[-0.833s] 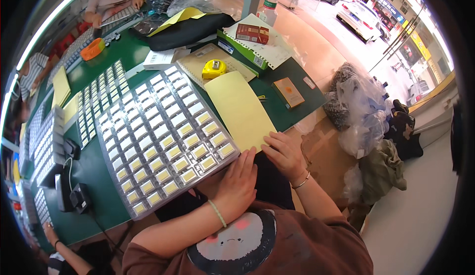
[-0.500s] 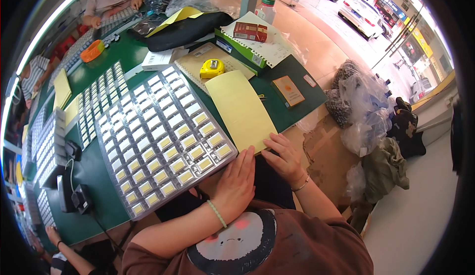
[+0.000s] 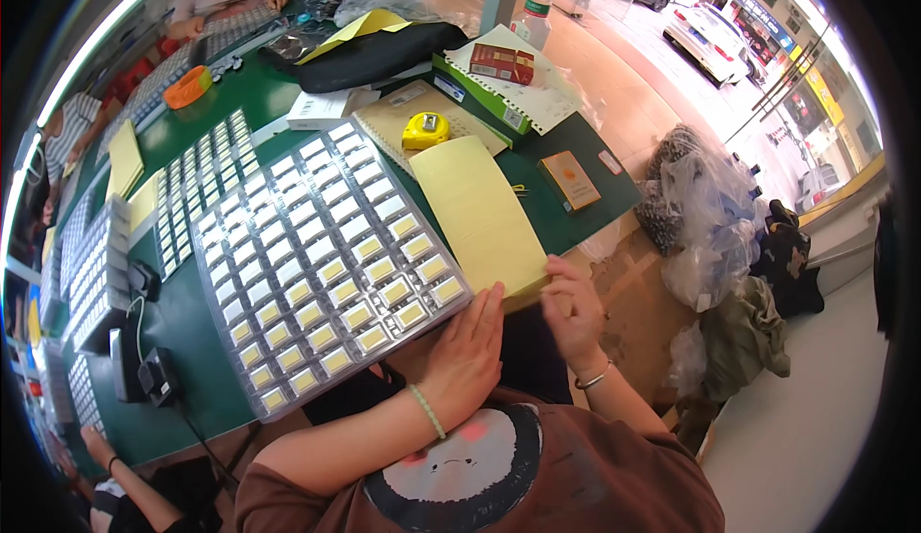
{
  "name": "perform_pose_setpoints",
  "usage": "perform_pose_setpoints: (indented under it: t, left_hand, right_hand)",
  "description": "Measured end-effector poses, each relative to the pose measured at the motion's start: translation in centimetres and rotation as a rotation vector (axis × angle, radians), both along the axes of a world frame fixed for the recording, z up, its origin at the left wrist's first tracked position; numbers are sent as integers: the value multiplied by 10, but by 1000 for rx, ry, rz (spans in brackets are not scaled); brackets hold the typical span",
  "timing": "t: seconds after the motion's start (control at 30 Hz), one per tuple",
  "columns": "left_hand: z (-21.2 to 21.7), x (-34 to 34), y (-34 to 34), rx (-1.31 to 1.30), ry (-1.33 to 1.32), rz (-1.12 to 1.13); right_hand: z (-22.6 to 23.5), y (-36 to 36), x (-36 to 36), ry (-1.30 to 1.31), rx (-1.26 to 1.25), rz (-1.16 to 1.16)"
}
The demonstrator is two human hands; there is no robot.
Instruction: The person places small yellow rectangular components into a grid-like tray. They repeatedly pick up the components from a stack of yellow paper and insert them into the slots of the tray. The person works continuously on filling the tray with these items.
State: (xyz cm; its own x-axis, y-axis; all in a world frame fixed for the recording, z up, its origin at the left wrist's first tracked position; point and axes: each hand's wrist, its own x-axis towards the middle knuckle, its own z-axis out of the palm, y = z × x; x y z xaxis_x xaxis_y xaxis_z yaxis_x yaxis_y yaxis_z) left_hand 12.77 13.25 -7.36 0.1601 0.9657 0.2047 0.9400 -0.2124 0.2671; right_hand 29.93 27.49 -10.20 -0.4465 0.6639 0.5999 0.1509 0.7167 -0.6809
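A long sheet of yellow paper lies at the table's near edge. My left hand has its fingers stretched out together, with the tips at the sheet's near left corner. Beside the near right corner, my right hand is curled in a pinch, apart from the sheet. Whatever its fingertips may hold is too small to tell. Left of the sheet rests a clear plastic tray with rows of white rectangular pieces; those in the nearer rows carry a pale yellow top patch.
A yellow tape measure, an orange small box and a red box lie beyond the sheet. Another tray and a black power adapter are further left. Co-workers sit along the table's left side. Plastic bags stand right.
My right hand has drawn back to the right from the sheet's near edge, and its fingers have curled. The left hand has stayed at the sheet's corner.
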Motion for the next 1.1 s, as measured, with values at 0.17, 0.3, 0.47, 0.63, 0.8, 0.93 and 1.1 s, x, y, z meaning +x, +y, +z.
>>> perform_pose_setpoints:
  t: [0.17,0.3,0.47,0.63,0.8,0.93,1.1]
  left_hand:
    - [17,-7,-6,-24,-315,-83]
    - [58,-26,-28,23,-471,-223]
    - [123,-97,-66,-2,-476,-114]
    - [130,-154,-67,-5,-248,62]
    - [112,-173,-40,-58,-216,-1]
    - [95,-175,-27,-83,-165,-29]
    - [92,-173,-25,-52,-127,-36]
  right_hand:
    - [44,1,-12,208,-287,-3]
    - [106,-11,-64,177,-568,184]
    - [125,-5,-130,17,-626,248]
    - [100,6,-169,39,-665,226]
    - [107,2,-178,86,-924,199]
    - [115,2,-176,134,-1136,250]
    - [112,12,-174,16,-926,228]
